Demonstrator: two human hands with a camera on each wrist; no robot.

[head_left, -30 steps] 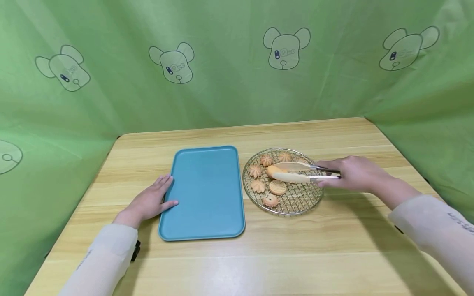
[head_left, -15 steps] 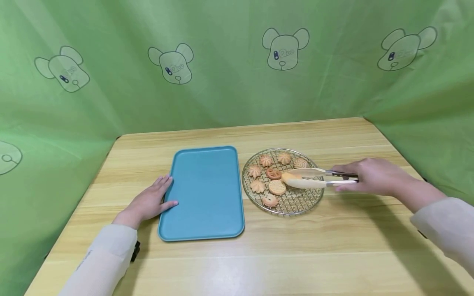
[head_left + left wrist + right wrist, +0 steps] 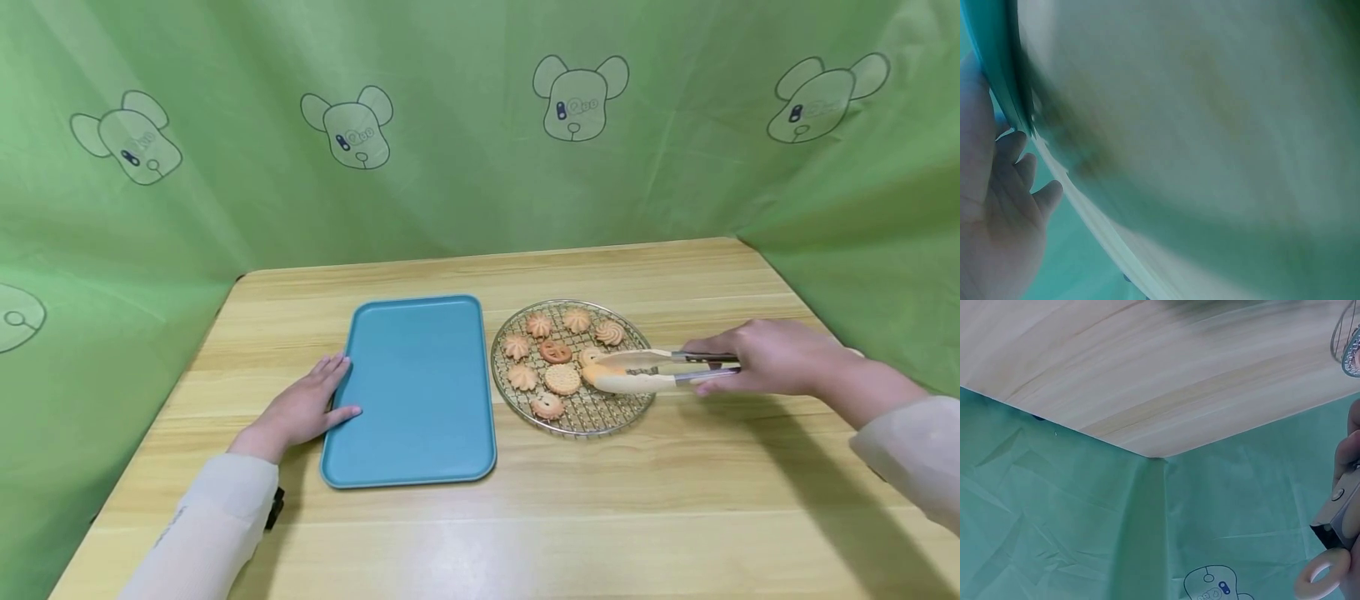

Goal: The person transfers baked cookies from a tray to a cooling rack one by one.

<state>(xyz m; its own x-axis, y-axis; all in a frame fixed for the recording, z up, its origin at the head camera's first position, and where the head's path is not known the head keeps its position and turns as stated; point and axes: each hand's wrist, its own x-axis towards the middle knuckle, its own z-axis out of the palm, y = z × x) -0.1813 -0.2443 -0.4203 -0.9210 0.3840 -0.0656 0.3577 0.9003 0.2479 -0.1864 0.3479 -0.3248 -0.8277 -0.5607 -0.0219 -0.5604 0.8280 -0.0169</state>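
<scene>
My right hand (image 3: 776, 358) holds a pair of metal tongs (image 3: 678, 375) with cream tips. The tips stand around an orange-yellow cookie (image 3: 597, 374) low over the round wire rack (image 3: 611, 417). Several other cookies lie on the rack, among them a brown pretzel-shaped cookie (image 3: 556, 352), a round waffled one (image 3: 562, 379) and a swirled one (image 3: 610, 332). My left hand (image 3: 303, 408) rests against the left rim of a blue tray (image 3: 416, 392), thumb over the edge. The right wrist view catches the tongs' handle end (image 3: 1338, 512) with a pale ring.
A light wooden table (image 3: 600, 517) bears the tray and the rack side by side. Green curtains (image 3: 480, 200) with bear-head drawings hang behind the table and at both sides.
My right hand has drawn the tongs rightward and slightly nearer, the orange-yellow cookie moving with the tips. The pretzel-shaped cookie and a pale one beside it came into sight. My left hand stayed still.
</scene>
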